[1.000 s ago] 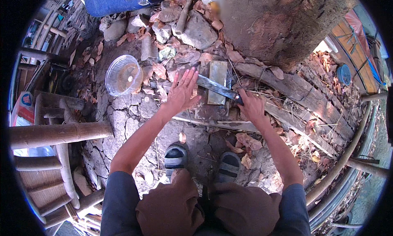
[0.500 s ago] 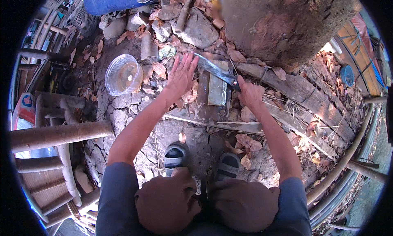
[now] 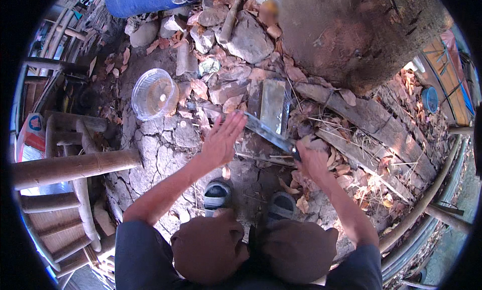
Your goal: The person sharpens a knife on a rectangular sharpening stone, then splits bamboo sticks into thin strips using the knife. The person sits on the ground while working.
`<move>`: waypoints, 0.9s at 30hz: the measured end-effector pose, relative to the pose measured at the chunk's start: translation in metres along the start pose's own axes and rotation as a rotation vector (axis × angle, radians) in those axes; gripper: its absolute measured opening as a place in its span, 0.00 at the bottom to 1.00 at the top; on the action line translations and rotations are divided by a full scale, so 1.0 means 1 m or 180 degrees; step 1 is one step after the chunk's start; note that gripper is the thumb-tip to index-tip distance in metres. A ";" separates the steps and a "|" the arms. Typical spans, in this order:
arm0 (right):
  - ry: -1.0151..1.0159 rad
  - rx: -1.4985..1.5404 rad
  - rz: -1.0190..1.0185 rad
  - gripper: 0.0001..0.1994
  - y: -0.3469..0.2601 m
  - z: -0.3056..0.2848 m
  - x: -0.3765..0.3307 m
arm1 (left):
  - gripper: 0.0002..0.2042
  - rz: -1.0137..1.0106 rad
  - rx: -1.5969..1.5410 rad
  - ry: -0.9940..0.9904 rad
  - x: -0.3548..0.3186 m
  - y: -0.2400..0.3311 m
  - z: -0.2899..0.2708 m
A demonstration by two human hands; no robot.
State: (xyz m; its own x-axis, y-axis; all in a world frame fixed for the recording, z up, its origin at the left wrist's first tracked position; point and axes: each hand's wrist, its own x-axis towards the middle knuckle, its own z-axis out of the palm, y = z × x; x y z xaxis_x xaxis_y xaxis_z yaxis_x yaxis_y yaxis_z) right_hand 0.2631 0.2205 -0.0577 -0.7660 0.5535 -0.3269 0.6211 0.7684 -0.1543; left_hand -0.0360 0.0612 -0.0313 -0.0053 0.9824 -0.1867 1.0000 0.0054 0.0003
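My right hand (image 3: 312, 162) is wrapped round the dark handle of a large knife (image 3: 267, 131). Its long wet-looking blade slants up to the left, toward my left hand (image 3: 221, 140). The fingers of that hand lie stretched out flat, their tips touching the blade's far end. Just beyond the blade, a rectangular grey-green sharpening stone (image 3: 272, 101) rests on a wooden board (image 3: 255, 100). A clear round plastic tub (image 3: 137, 100) with brownish water and a small pale thing in it stands on the ground to the left.
A blue plastic container (image 3: 143, 1) lies at the far left, near several stones (image 3: 246, 38). At the far right sits a large boulder (image 3: 346, 43). Weathered planks (image 3: 371, 116) lie on the right among dry leaves. A bamboo pole (image 3: 75, 167) juts in from the left.
Both hands have drawn the knife nearer to me, off the sharpening stone. The stone's upper face now shows uncovered. The view has shifted slightly.
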 end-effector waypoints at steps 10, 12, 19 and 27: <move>0.0556 0.0392 -0.0105 0.31 0.000 0.001 -0.053 | 0.40 0.0187 -0.0598 -0.0074 -0.018 0.042 -0.009; 0.0231 0.0427 0.0135 0.28 0.004 -0.005 -0.033 | 0.42 0.0150 -0.0264 0.0315 0.015 0.028 -0.012; -0.0138 0.0561 0.0355 0.24 -0.013 -0.014 -0.085 | 0.39 0.0412 -0.0400 0.0448 -0.013 0.049 0.009; 0.0920 0.0293 -0.0032 0.21 0.003 -0.016 -0.062 | 0.43 0.0525 0.0005 0.0592 0.022 0.041 0.009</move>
State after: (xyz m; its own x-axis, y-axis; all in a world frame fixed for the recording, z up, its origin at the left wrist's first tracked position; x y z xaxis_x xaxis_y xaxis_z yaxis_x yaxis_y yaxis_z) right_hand 0.3096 0.1936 -0.0231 -0.7794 0.6246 -0.0481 0.6156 0.7493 -0.2443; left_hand 0.0052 0.0816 -0.0447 0.1582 0.9874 -0.0002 0.9873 -0.1582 0.0141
